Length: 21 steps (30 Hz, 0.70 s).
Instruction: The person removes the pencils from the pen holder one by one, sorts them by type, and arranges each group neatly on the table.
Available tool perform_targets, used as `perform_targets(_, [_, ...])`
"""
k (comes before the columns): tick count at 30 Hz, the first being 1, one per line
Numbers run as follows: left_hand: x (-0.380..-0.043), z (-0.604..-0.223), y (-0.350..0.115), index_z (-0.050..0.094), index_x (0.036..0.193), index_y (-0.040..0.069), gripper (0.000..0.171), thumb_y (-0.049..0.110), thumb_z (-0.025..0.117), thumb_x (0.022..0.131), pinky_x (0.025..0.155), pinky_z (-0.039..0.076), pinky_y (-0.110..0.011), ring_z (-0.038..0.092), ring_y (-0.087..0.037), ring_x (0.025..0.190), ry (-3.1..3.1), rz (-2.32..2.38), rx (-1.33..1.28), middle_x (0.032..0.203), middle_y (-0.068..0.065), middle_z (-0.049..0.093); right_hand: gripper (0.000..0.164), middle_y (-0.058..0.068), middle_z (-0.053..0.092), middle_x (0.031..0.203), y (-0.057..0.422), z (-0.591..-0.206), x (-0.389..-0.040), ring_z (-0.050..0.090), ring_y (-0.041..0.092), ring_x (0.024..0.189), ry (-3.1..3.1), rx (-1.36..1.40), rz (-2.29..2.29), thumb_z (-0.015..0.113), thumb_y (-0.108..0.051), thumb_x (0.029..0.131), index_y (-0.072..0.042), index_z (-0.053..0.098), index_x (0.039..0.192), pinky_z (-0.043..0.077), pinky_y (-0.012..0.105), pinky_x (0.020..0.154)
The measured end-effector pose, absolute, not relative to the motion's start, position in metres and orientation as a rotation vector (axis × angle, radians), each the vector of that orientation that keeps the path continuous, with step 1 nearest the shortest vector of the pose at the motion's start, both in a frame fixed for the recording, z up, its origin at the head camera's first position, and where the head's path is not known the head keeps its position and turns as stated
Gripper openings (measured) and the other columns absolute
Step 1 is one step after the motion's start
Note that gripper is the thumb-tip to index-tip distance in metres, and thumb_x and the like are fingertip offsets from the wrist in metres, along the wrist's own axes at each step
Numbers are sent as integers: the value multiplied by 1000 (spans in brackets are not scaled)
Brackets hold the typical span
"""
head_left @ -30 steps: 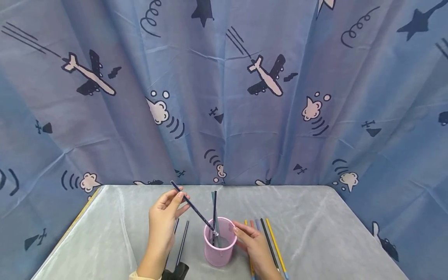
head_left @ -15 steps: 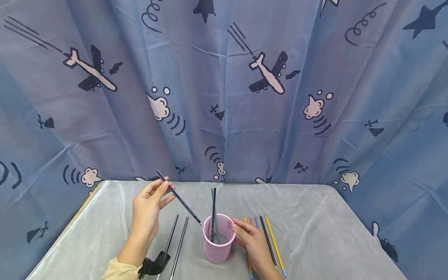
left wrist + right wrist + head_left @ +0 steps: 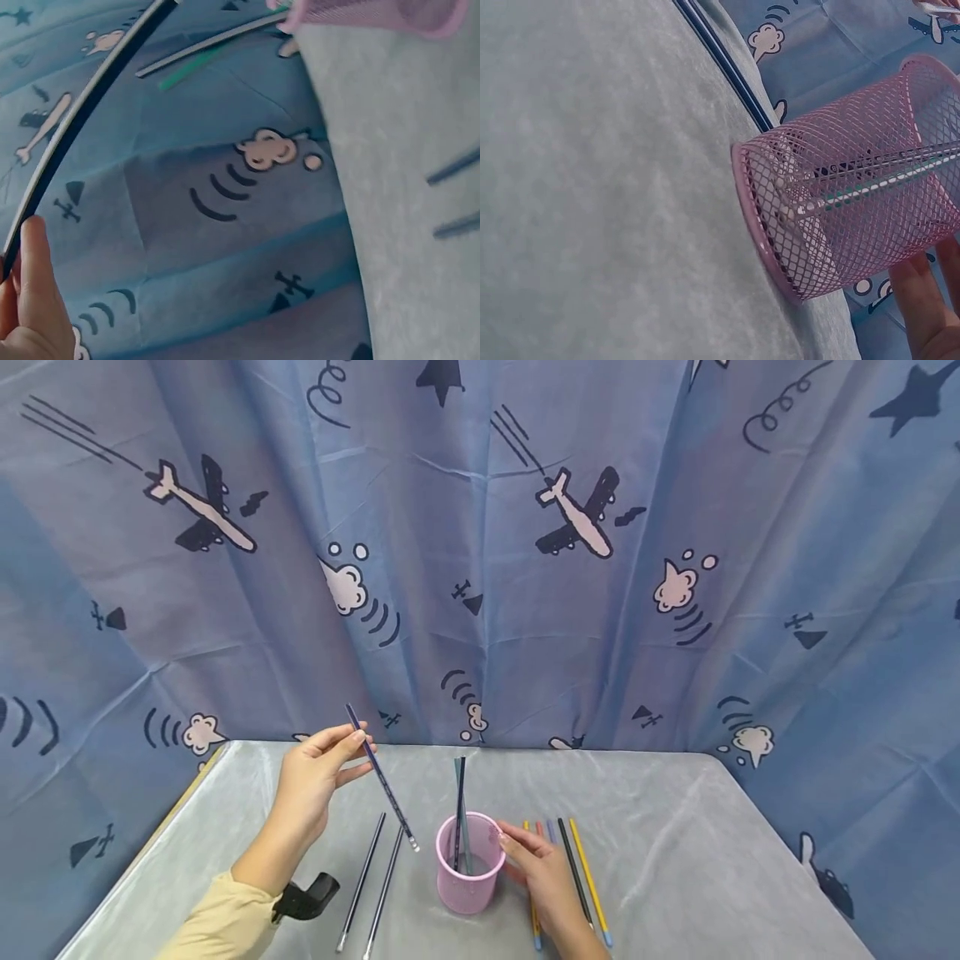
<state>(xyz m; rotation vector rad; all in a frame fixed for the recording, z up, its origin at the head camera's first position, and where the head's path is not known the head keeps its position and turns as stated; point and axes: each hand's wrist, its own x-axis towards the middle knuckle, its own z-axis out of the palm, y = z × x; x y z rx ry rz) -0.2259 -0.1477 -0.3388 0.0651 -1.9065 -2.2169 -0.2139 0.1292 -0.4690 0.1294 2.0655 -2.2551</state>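
My left hand (image 3: 309, 781) pinches a dark blue pencil (image 3: 387, 787) near its upper end, with thumb and fingertips. The pencil slants down to the right, its white eraser end lowest, in the air left of the pink mesh pen cup (image 3: 463, 893). In the left wrist view the same pencil (image 3: 82, 105) rises from the thumb. My right hand (image 3: 546, 877) grips the cup's right side, thumb at the rim. Two pencils, one dark (image 3: 460, 802) and one green (image 3: 466, 843), lean inside the cup. Through the mesh in the right wrist view, their lower ends show at the cup's bottom.
Two dark pencils (image 3: 363, 881) lie side by side on the grey cloth (image 3: 690, 860), left of the cup. Several coloured pencils, among them a yellow one (image 3: 588, 877) and a black one (image 3: 573, 870), lie around the right hand. A patterned blue curtain (image 3: 480, 568) hangs behind the table.
The pencil's eraser end was over the cup's mouth; my left hand has drawn it left and clear of the rim, and it now hangs steeper. The right hand keeps its grip on the cup.
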Motion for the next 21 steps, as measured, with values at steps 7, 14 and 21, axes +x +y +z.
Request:
perform_targets(7, [-231, -340, -154, 62, 122, -9, 32, 11, 63, 97, 81, 63, -27, 72, -6, 88, -2104, -2192, 19, 95, 16, 73, 42, 11, 69, 126, 129, -467, -213, 66, 3, 100, 2057, 144, -2260, 67, -19, 94, 5, 61, 129, 60, 34, 93])
perform_targets(14, [-241, -352, -165, 63, 123, -8, 34, 14, 65, 96, 81, 63, -29, 69, -4, 86, -2270, -2156, -18, 92, 13, 73, 43, 9, 71, 124, 128, -467, -214, 66, 1, 98, 2074, 141, -2255, 68, -20, 94, 4, 61, 129, 60, 35, 94])
perform_targets(21, [-250, -366, -174, 69, 115, -5, 27, 13, 65, 95, 78, 63, -26, 69, -4, 81, -2409, -2243, 15, 86, 6, 74, 43, 10, 70, 125, 129, -467, -213, 65, 0, 99, 2077, 121, -2263, 67, -20, 95, 5, 60, 129, 59, 35, 94])
